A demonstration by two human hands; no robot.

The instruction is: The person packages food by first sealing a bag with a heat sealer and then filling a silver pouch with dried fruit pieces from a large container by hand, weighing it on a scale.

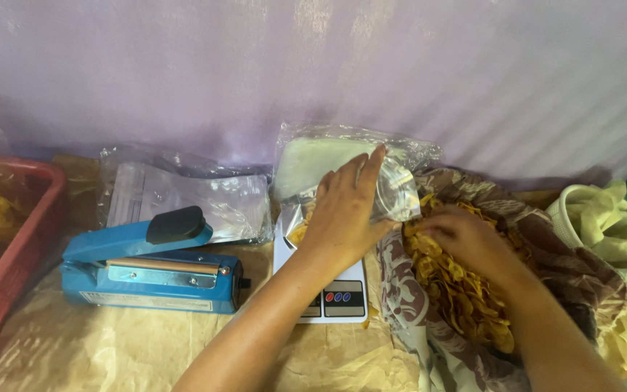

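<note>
A small white kitchen scale [342, 294] sits on the paper-covered surface [110, 348], and everything else lies about it. On its platform stands a clear plastic pouch [313, 163], its mouth turned toward the right. The left hand [346, 210] lies over the pouch, fingers spread and curled around its opening, holding it wide. Just right of the scale, a patterned cloth [546, 247] carries a heap of yellow chips [459, 283]; the right hand [466, 236] is sunk in that heap with fingers bent over the chips, though whether it has closed on any cannot be told.

A few chips show at the bottom of the pouch, by the left wrist, so filling looks begun but far from finished: most of the pouch appears empty and the heap is large. Left of the scale, a blue heat sealer [154, 268] rests shut, with a stack of empty pouches [183, 196] behind it. Farther left, a red basket [9, 247] holds bagged chips, seemingly finished ones.
</note>
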